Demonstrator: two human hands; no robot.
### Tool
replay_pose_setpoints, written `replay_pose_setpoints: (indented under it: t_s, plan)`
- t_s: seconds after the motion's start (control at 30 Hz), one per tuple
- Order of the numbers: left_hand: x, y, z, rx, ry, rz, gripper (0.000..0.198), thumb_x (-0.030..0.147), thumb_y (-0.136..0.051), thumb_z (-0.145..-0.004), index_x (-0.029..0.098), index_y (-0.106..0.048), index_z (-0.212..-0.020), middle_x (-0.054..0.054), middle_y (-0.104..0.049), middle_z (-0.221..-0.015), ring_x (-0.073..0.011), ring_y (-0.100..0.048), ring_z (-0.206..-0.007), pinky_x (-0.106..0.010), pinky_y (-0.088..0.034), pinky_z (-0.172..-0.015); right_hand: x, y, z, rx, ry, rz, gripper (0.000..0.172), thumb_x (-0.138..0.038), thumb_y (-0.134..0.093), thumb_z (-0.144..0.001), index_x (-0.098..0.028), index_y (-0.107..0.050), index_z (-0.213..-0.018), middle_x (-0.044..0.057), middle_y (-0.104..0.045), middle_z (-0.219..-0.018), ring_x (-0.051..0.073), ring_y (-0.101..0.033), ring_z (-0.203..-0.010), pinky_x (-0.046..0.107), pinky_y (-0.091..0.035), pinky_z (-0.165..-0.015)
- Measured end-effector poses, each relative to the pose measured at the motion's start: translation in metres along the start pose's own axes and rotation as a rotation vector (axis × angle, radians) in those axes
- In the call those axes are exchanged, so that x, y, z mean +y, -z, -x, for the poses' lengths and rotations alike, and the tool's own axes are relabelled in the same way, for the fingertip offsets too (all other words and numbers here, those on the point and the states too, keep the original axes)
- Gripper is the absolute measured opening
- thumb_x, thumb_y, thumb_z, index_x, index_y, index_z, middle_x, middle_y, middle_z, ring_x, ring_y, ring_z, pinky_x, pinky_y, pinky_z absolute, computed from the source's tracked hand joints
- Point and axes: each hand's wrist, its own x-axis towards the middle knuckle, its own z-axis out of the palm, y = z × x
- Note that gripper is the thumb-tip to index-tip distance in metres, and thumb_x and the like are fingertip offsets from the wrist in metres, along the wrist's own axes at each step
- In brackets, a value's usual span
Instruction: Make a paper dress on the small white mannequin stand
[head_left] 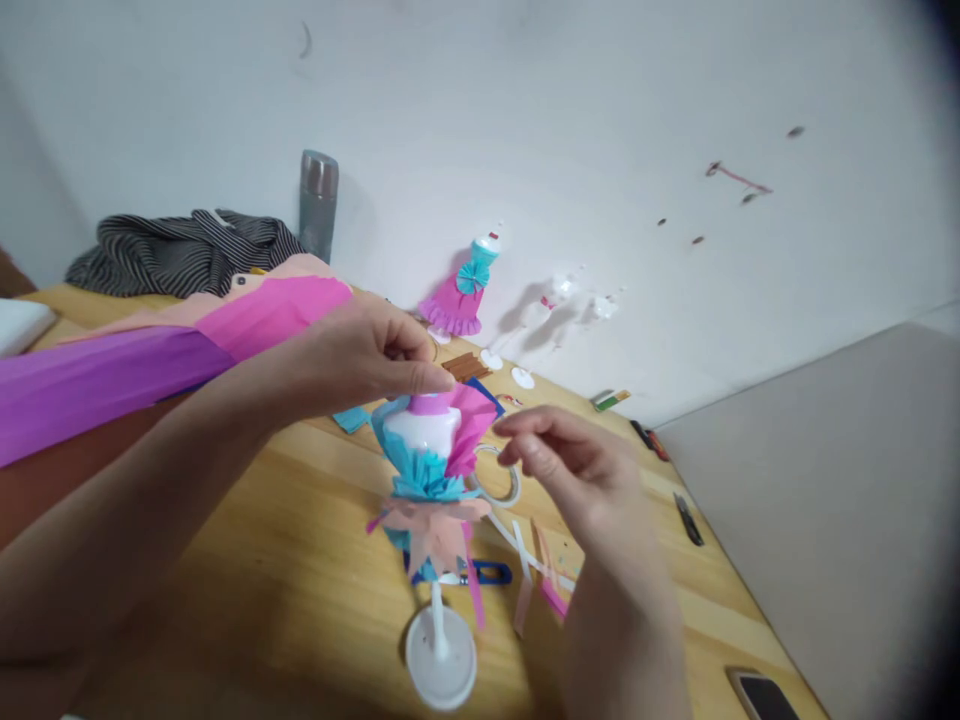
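A miniature dress form [424, 428] stands upright on a white stem and round white base [442, 657]. It wears a blue crepe paper ruffle [429, 475] at the waist and a peach petal skirt [435, 530]. A purple band circles its neck, and a pink paper piece [472, 425] fans out at its right side. My left hand [375, 350] pinches the top of the form between thumb and fingers. Just right of the pink paper, my right hand [581, 475] hovers with fingers half bent and apart, seemingly holding nothing.
A roll of tape [501, 480], paper strips [523, 570] and blue-handled scissors [491, 572] lie close by. Crepe paper sheets [112, 385] spread at left. Behind are a dressed form [465, 285], bare white forms [536, 312] and a flask [319, 205]. A cutter [688, 520] and phone [763, 695] lie right.
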Motion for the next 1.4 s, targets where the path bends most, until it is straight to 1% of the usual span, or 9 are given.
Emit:
replay_pose_setpoints:
  t_s: [0.13, 0.23, 0.3, 0.47, 0.57, 0.77, 0.93, 1.23, 1.4]
  plan:
    - [0.002, 0.009, 0.004, 0.232, -0.02, -0.049, 0.03, 0.033, -0.064, -0.072, 0.015, -0.055, -0.05, 0.006, -0.037, -0.046, -0.0043, -0.034, -0.045, -0.019, -0.024, -0.042, 0.006, -0.004, -0.004, -0.514, -0.083, 0.183, 0.024, -0.029, -0.056, -0.087, -0.016, -0.062, -0.068, -0.001, -0.054, -0.055, 0.011, -0.044, -0.049, 0.023, -0.034, -0.045]
    - [0.006, 0.016, 0.006, 0.281, -0.079, -0.113, 0.031, 0.033, -0.065, -0.072, 0.015, -0.055, -0.049, 0.006, -0.036, -0.044, -0.0037, -0.032, -0.044, -0.019, -0.022, -0.041, 0.009, -0.013, -0.006, -0.673, 0.002, 0.246, 0.024, -0.021, -0.056, -0.084, -0.017, -0.06, -0.061, -0.003, -0.049, -0.052, 0.01, -0.038, -0.048, 0.023, -0.031, -0.045]
    - [0.008, 0.019, 0.006, 0.268, -0.114, -0.142, 0.033, 0.033, -0.066, -0.072, 0.014, -0.053, -0.048, 0.006, -0.038, -0.044, -0.0037, -0.033, -0.044, -0.019, -0.023, -0.041, 0.008, -0.018, -0.004, -0.566, 0.037, 0.271, 0.025, -0.019, -0.055, -0.084, -0.017, -0.059, -0.06, -0.003, -0.049, -0.051, 0.01, -0.038, -0.047, 0.023, -0.032, -0.045]
    - [0.012, 0.017, 0.007, 0.361, -0.15, -0.196, 0.035, 0.033, -0.068, -0.072, 0.014, -0.053, -0.047, 0.005, -0.042, -0.047, -0.0041, -0.035, -0.046, -0.018, -0.024, -0.042, -0.012, -0.03, 0.01, 0.115, 0.192, 0.06, 0.008, -0.017, -0.06, -0.085, -0.019, -0.065, -0.079, 0.001, -0.061, -0.069, 0.013, -0.053, -0.06, 0.025, -0.041, -0.051]
    - [0.014, 0.013, 0.008, 0.37, -0.167, -0.213, 0.035, 0.034, -0.07, -0.071, 0.015, -0.053, -0.047, 0.005, -0.042, -0.047, -0.0048, -0.035, -0.047, -0.019, -0.025, -0.042, -0.023, -0.039, 0.016, 0.236, 0.346, 0.005, 0.018, -0.009, -0.063, -0.081, -0.023, -0.068, -0.089, 0.002, -0.061, -0.075, 0.015, -0.055, -0.069, 0.027, -0.042, -0.054]
    - [0.019, 0.007, 0.013, 0.291, -0.155, -0.186, 0.037, 0.034, -0.067, -0.076, 0.015, -0.052, -0.048, 0.006, -0.035, -0.045, -0.0049, -0.029, -0.046, -0.02, -0.022, -0.041, -0.027, -0.043, 0.015, 0.284, 0.405, 0.065, 0.018, -0.005, -0.063, -0.078, -0.021, -0.066, -0.085, 0.0, -0.057, -0.072, 0.013, -0.05, -0.063, 0.027, -0.038, -0.053]
    - [0.019, 0.006, 0.013, 0.273, -0.152, -0.173, 0.036, 0.033, -0.067, -0.075, 0.015, -0.051, -0.048, 0.007, -0.036, -0.045, -0.0047, -0.029, -0.046, -0.02, -0.022, -0.041, -0.025, -0.034, 0.015, 0.149, 0.277, 0.087, 0.01, -0.01, -0.061, -0.081, -0.019, -0.064, -0.081, -0.001, -0.054, -0.069, 0.011, -0.045, -0.058, 0.026, -0.035, -0.05]
    - [0.017, 0.007, 0.011, 0.252, -0.156, -0.177, 0.032, 0.033, -0.066, -0.075, 0.015, -0.056, -0.051, 0.005, -0.045, -0.048, -0.005, -0.035, -0.046, -0.02, -0.023, -0.041, -0.03, -0.03, 0.019, -0.024, 0.258, -0.018, 0.009, -0.019, -0.059, -0.084, -0.019, -0.067, -0.08, 0.0, -0.055, -0.066, 0.013, -0.05, -0.06, 0.026, -0.037, -0.05]
    - [0.017, 0.007, 0.011, 0.249, -0.153, -0.183, 0.033, 0.033, -0.066, -0.075, 0.015, -0.056, -0.05, 0.005, -0.046, -0.047, -0.0048, -0.035, -0.046, -0.02, -0.024, -0.042, -0.03, -0.028, 0.018, 0.028, 0.228, 0.001, 0.015, -0.02, -0.059, -0.086, -0.019, -0.067, -0.075, 0.0, -0.057, -0.064, 0.013, -0.052, -0.058, 0.026, -0.036, -0.049]
